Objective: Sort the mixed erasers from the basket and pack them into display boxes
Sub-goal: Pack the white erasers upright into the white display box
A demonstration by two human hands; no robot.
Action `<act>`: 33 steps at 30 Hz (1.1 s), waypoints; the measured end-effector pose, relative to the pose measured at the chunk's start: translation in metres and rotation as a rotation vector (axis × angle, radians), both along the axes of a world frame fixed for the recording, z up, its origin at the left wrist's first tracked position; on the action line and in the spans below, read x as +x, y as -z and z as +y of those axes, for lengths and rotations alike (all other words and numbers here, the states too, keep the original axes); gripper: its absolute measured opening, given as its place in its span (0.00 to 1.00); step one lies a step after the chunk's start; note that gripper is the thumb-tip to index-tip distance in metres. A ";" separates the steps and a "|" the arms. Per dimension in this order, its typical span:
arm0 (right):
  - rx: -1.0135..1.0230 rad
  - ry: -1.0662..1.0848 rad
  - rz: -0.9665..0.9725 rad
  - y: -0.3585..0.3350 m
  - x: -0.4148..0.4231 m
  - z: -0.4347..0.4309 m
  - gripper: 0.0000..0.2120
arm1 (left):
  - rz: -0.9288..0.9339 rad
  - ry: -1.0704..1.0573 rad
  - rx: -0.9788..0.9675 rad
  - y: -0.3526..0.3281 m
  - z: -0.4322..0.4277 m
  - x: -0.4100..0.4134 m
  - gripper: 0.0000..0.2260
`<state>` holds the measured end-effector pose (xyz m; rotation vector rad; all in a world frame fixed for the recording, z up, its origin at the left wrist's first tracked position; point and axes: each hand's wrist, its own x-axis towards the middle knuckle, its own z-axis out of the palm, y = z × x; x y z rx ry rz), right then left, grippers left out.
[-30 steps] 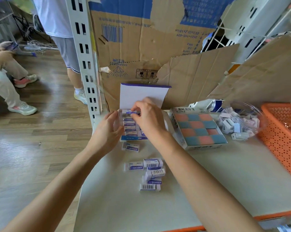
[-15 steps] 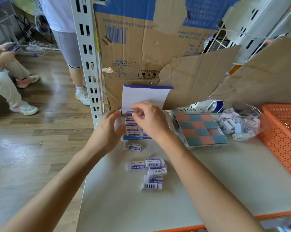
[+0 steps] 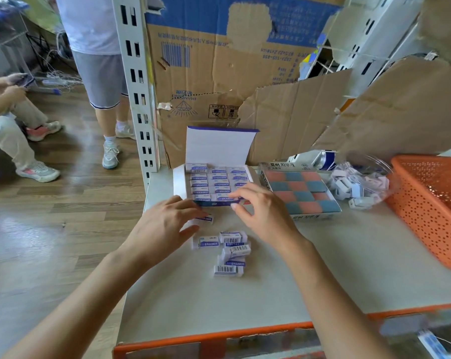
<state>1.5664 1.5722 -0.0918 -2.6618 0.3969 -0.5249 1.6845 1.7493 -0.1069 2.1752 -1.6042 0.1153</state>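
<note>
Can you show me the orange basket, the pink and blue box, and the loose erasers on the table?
orange basket (image 3: 426, 224), head view, on its holed side wall.
pink and blue box (image 3: 308, 217), head view, on its white front wall.
loose erasers (image 3: 238, 250), head view, on a barcode eraser mid-pile.

Our left hand (image 3: 164, 226): palm down, fingers spread | our right hand (image 3: 263, 216): fingers loosely bent, nothing held

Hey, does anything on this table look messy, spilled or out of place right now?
Yes. The loose erasers in front of the white display box lie in a jumble, some overlapping, some barcode-up. Behind the table, the cardboard backing is torn with ragged edges.
</note>
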 end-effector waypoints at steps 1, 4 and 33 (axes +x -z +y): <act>0.000 -0.006 -0.006 0.001 -0.002 0.000 0.08 | -0.004 -0.008 -0.009 0.000 0.000 0.000 0.12; 0.007 -0.019 -0.059 0.001 -0.007 0.003 0.09 | 0.018 -0.025 -0.040 0.000 0.001 -0.003 0.11; 0.051 0.111 0.090 -0.012 0.074 0.002 0.10 | 0.531 -0.368 -0.089 -0.015 -0.028 0.016 0.20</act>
